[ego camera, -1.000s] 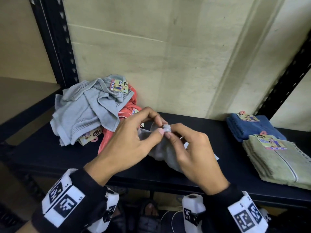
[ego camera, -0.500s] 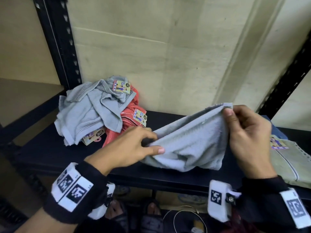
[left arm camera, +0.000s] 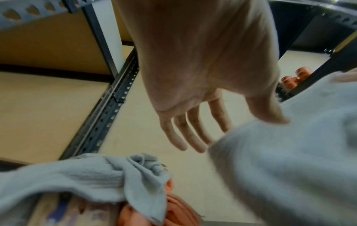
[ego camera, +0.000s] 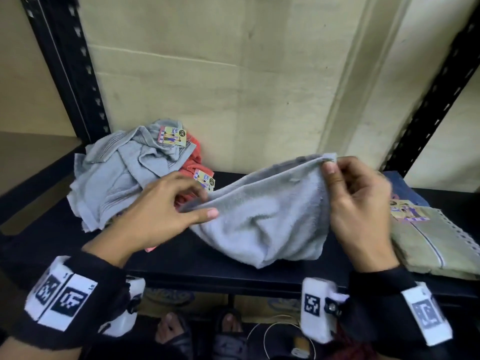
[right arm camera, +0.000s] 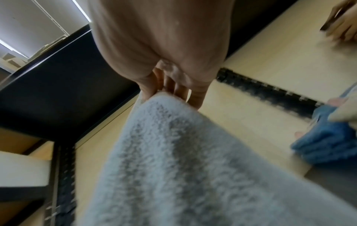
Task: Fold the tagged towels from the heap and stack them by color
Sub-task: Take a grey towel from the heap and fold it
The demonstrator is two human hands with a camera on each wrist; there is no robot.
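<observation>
A black metal shelf [ego camera: 181, 258] set against a cream wall carries everything. At its left sits a heap of crumpled grey and coral towels [ego camera: 124, 175] with printed card tags. At its right lie a folded olive-green towel [ego camera: 439, 245] and, behind it, a folded blue towel [ego camera: 405, 185], each a separate colour pile. Between them, a light grey terry towel [ego camera: 265, 216] hangs stretched above the shelf. A second ago it was a small bunch pinched between both hands; now it is pulled open wide. The person's right hand [ego camera: 361, 206] pinches its raised top corner, fingers clamped on the cloth. The left hand [ego camera: 161, 214] has loosened: its fingers are straight and apart, thumb resting on the lower edge. The towel is probably being spread for its first fold; no grey pile exists yet.
</observation>
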